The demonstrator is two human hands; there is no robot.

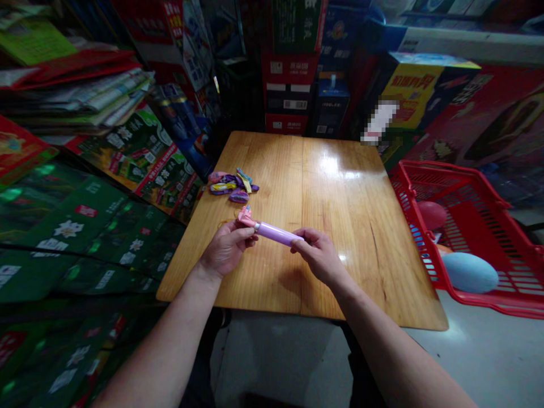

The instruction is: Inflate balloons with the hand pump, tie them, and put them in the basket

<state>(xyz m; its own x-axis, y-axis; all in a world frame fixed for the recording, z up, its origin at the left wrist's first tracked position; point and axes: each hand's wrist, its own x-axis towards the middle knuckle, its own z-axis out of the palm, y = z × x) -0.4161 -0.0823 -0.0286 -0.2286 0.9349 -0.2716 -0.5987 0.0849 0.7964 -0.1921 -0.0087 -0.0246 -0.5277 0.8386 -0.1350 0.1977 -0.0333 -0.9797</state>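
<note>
In the head view, a square wooden table (340, 192) fills the middle of the picture. Its top is made of pale, glossy planks, with a seam running down the centre and a bright glare of lamp light toward the far side. Both hands meet above the near half of the table. The left hand (227, 246) has its fingers pinched together on a limp pink balloon (245, 216), which sits at the metal-collared end of a lilac tube (276, 233). The right hand (321, 255) has its fingers closed round the tube's other end. The tube lies nearly level between the two hands, just above the wood, and its shadow falls on the planks under the right hand.

Further back, near the table's left edge, lies a small heap of flat balloons (232, 186) in purple, yellow and pink, well apart from the hands.

The room is dim and crowded. Green printed cartons (76, 226) lean in stacks along the left, with a pile of flattened paper and card (85, 96) above them. Red and blue boxes (293, 85) are stacked behind the table, and a yellow box (412, 85) stands at the right rear. Just beside the table's right edge sits a red plastic basket (488, 192) on the grey floor (467, 351). It holds a blown-up blue balloon (470, 272) and a red one (431, 214).
</note>
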